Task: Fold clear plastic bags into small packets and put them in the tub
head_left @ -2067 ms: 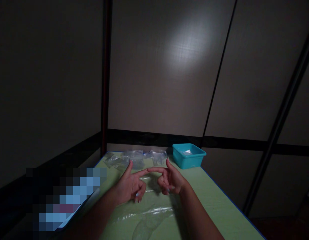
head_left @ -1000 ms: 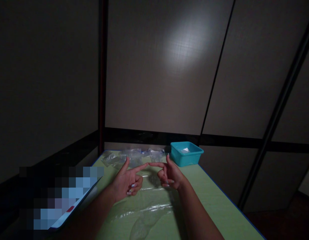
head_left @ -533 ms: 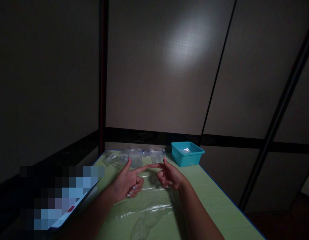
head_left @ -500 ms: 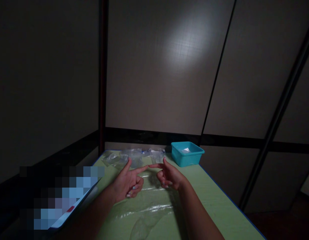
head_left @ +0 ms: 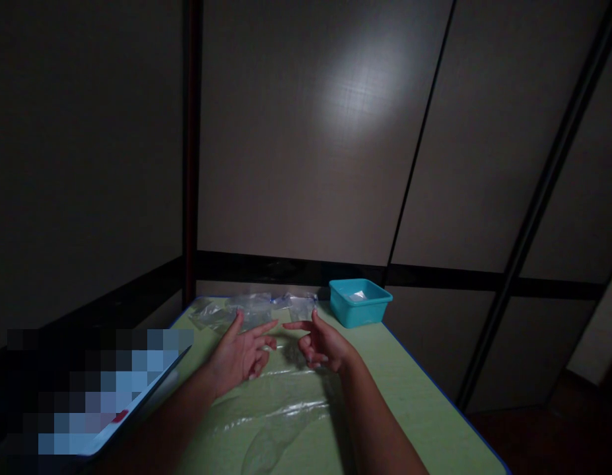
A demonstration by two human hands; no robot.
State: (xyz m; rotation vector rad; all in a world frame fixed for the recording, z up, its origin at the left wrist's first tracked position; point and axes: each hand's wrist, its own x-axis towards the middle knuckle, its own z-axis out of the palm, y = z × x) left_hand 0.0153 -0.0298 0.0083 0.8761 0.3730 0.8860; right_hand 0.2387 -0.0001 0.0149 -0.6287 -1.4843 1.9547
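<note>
Above the green table, my left hand is raised with its thumb up and its index finger stretched to the right. Its other fingers are loosely bent and apart, and the palm holds nothing. Facing it, my right hand points its index finger left, thumb up, the remaining fingers curled in. No object shows in it. A narrow gap lies between the two index fingertips. Under both hands a clear plastic sheet is spread on the tabletop, wrinkled and shiny.
A turquoise basin stands at the table's far right corner, something pale and shiny inside. Crumpled clear plastic bags lie along the far edge. A device with a partly blurred screen is at the left. Dark panelled doors rise behind.
The index fingertips, touching before, have come slightly apart. My left hand's lower fingers have loosened. The whole view has shifted, so things appear a little further left.
</note>
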